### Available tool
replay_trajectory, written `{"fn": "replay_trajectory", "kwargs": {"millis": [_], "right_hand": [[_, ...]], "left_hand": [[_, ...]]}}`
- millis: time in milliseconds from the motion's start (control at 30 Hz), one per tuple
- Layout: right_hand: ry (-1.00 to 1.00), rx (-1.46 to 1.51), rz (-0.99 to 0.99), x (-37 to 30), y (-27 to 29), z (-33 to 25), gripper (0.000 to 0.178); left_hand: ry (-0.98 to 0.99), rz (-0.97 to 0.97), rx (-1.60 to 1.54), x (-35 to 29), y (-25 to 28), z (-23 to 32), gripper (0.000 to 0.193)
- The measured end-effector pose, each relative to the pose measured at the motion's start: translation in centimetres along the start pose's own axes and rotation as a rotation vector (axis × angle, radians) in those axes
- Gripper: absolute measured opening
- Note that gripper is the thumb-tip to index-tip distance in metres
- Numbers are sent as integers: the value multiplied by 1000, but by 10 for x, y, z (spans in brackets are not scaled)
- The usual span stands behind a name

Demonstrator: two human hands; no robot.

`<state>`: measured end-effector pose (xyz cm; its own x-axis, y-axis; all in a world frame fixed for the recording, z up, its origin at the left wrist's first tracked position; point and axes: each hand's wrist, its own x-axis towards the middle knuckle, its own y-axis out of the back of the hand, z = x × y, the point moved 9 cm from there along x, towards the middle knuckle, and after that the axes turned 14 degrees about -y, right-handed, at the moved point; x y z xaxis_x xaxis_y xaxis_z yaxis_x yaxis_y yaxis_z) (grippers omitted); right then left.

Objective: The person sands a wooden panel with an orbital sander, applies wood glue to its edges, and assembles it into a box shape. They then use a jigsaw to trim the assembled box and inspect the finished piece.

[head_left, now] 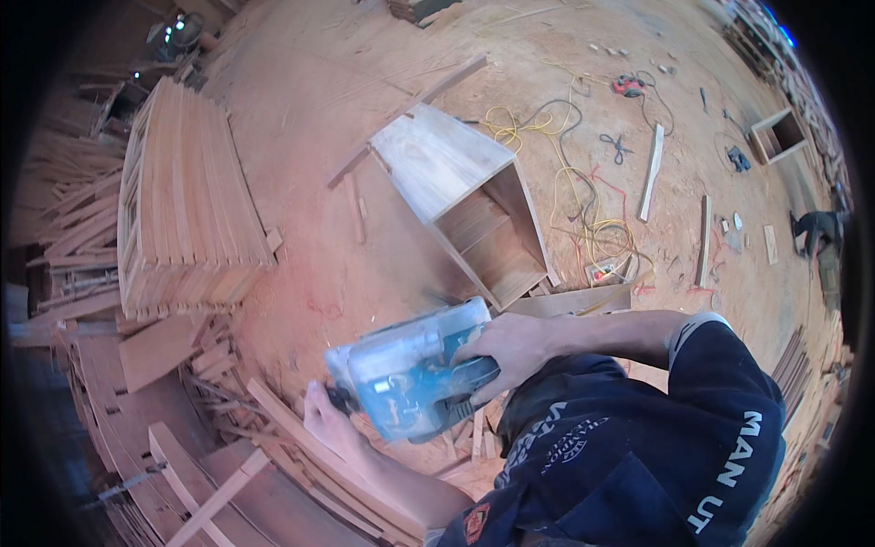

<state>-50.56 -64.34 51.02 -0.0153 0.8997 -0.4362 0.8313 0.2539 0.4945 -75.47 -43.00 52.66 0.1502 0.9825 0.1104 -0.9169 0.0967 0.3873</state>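
Note:
I hold a teal power tool with a pale, worn casing, most likely a belt sander [406, 374], tilted above the ground in front of my body. My right hand [515, 351] is wrapped round its rear handle. At the other end, my left hand [328, 419] grips its dark front knob [343, 398]. Just beyond the tool lies an open wooden box [447, 159] with a pale upper panel and a dark hollow facing me. The tool appears apart from the box. Its underside is hidden from view.
Stacked curved wooden frames [182, 182] stand at left, above piled timber offcuts [77, 237]. A long wooden strip [410, 118] lies behind the box. Tangled yellow cord [592, 239], a red power tool [629, 86] and a smaller box [777, 137] are at right. Another person [820, 237] is at the far right.

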Motion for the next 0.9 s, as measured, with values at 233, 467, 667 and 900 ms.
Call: {"fn": "replay_trajectory", "kwargs": {"millis": [233,467,667,900], "right_hand": [[-199,317,293,50,75,70,80],[-574,432,508,171,146,131,75],[-919,404,589,209,204,166,67],[-1209,382,574,233,236,186,62]], "left_hand": [[-242,-406,22,152,-193,30,28],[-218,-954,119,289,-428,-21,19],[-255,-1182,-51,317,-569,-54,23],[-235,-1411,-8,314,-669,-83,30]]}}
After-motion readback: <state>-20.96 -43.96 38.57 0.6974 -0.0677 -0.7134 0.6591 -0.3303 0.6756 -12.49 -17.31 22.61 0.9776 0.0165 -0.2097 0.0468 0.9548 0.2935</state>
